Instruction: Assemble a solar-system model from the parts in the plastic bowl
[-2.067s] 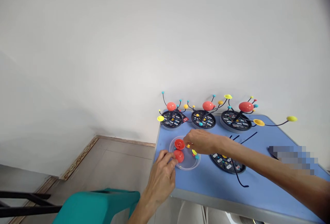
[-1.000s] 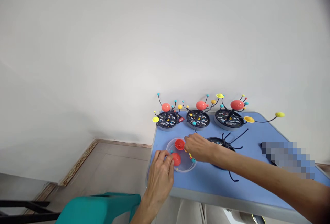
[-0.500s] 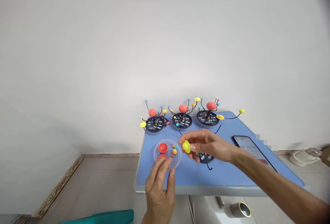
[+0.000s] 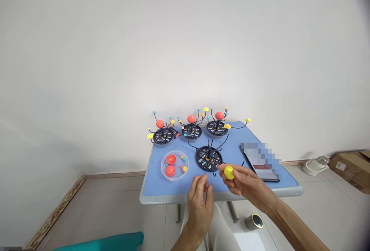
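My right hand [image 4: 239,181] pinches a yellow planet ball [image 4: 229,172] between thumb and fingers, over the table's front edge. A small hole shows in the ball. My left hand [image 4: 200,199] hovers to its left with fingers loosely bent, thumb apart from them, and nothing visible in its grasp. Just beyond my hands is a round black base [image 4: 204,163] with several bare curved black arms. To its left stands a clear round bowl [image 4: 163,174] holding a red half-shell [image 4: 171,159], a red dome [image 4: 170,171] and several small coloured balls.
Three solar system models, the left [image 4: 163,136], middle [image 4: 191,131] and right [image 4: 217,128], line the back of the blue table [image 4: 231,149] by the wall. A phone [image 4: 261,166] lies at the right. A cardboard box [image 4: 351,170] and a grey cylinder [image 4: 253,222] are on the floor.
My left hand has left the bowl. My right hand, still holding the yellow ball, has come nearer and turned it, so the black base shows. The view has swung right.
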The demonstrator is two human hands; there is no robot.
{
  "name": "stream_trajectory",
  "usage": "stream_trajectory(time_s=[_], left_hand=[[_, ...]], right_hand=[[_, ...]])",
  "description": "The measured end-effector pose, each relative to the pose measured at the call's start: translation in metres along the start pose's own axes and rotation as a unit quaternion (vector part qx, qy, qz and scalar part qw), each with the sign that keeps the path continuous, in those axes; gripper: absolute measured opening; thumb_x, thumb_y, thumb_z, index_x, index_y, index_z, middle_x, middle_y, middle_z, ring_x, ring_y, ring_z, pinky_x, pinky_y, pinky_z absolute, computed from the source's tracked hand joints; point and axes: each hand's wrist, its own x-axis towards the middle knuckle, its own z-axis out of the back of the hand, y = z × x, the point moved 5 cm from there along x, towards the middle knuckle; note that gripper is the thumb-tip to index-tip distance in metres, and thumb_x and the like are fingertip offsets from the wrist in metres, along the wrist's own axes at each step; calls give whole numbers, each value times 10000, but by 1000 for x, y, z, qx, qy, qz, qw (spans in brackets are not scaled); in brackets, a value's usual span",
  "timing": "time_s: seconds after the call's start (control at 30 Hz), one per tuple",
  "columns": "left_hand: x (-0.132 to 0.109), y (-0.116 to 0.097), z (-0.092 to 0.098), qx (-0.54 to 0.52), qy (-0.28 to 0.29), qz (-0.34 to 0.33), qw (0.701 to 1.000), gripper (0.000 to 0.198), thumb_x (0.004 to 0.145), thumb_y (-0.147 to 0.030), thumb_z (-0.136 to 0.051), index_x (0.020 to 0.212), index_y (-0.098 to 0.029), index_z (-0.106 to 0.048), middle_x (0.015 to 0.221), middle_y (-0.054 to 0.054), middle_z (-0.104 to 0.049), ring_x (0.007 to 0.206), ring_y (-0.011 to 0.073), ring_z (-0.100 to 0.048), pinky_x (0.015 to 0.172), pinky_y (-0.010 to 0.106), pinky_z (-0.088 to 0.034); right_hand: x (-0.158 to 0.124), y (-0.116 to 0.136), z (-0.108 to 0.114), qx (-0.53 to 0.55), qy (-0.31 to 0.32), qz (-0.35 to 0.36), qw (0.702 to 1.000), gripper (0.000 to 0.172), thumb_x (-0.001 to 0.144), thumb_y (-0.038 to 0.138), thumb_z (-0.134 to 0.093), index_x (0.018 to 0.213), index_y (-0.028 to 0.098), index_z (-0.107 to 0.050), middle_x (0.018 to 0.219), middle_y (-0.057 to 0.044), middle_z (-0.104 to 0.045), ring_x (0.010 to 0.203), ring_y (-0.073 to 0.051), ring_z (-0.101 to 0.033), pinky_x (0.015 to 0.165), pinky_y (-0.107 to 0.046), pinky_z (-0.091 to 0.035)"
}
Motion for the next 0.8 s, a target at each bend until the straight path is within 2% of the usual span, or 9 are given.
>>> stream_trajectory(time_s=[0.1,0.2,0.33,0.43,0.53,0.6,0.67,0.8], left_hand=[[1,10,-10,5,16,31,999,289,940,-170,-476,1223,-171,-536,864,43,-582,718,128,-591,671,258,-558],[3,19,-21,3,49,61,997,326,933,-201,-502,1257,-176,-528,865,40,-582,684,129,-588,665,278,-563],[3,26,-33,7,82,67,994,301,929,-196,-503,1220,-186,-578,916,61,-617,698,143,-604,658,297,-562],[2,26,-39,3,82,52,995,267,940,-179,-476,1164,-163,-619,941,76,-632,789,168,-632,711,314,-563],[0,27,-42,-4,81,45,996,265,955,-179,-447,1144,-160,-631,941,75,-636,826,171,-636,740,316,-560],[0,28,-44,-6,86,43,995,266,958,-178,-436,1132,-158,-637,938,76,-636,827,170,-635,745,315,-560],[0,29,-45,-9,92,42,995,272,961,-171,-423,1122,-151,-642,936,81,-635,830,171,-633,752,314,-560],[1,32,-46,-30,102,41,993,298,980,-186,-385,1130,-160,-641,931,82,-629,805,155,-625,727,290,-560]], right_hand=[[2,-3,9,-115,-51,29,992,373,796,439,-712,1060,175,-698,731,-14,-525,636,-130,-435,559,-271,-364],[6,-4,15,-212,-91,47,972,486,767,501,-716,1151,211,-645,716,7,-551,590,-131,-447,576,-293,-393],[8,-10,27,-218,-135,27,966,554,673,546,-769,1095,200,-672,774,-21,-627,568,-135,-499,616,-326,-452],[7,-15,31,-168,-136,9,976,522,636,508,-811,1041,197,-701,858,-49,-674,609,-145,-553,680,-345,-487],[6,-17,28,-141,-118,13,983,447,686,478,-788,1035,208,-711,934,-64,-690,669,-157,-584,719,-344,-496],[8,-17,26,-162,-111,20,980,416,724,468,-762,1046,210,-710,945,-59,-691,667,-150,-583,742,-345,-496],[9,-15,25,-207,-111,25,972,418,742,476,-743,1058,204,-707,910,-47,-688,640,-141,-573,747,-348,-492],[14,-13,24,-297,-96,31,949,465,760,517,-696,1082,180,-700,697,-8,-637,614,-159,-564,706,-351,-483]])
